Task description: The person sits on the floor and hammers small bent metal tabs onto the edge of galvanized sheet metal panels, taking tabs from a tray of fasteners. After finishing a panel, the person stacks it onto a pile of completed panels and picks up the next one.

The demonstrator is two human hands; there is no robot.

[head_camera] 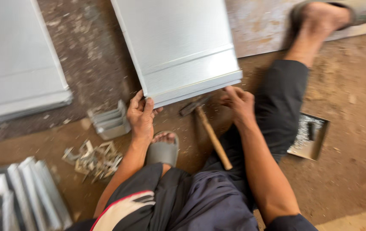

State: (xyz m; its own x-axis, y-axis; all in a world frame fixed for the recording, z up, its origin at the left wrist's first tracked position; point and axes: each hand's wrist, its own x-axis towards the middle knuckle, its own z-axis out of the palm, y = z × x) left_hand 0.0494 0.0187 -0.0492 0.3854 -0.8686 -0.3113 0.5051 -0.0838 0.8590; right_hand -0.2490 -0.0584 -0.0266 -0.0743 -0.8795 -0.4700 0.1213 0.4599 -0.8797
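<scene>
Dusty brown earth floor (345, 184) spreads under us, gritty and scuffed. Nearest to us from the hammer (210, 130), our dark trousers (217, 201) bunch in soft folds. Left of the hammer, a grey rubber sandal (163, 152) covers one foot, and further left lie bent metal clips (93, 160). The hammer rests on the floor between our hands, its wooden handle smooth and round. Just beyond its head, our left hand (141, 115) clamps the near corner of the folded metal sheet (178, 47), fingers wrapped over the edge. Our right hand (239, 104) presses fingertips against that same edge; its grip looks half curled. The sheet is flat, brushed silver, with creased ridges.
</scene>
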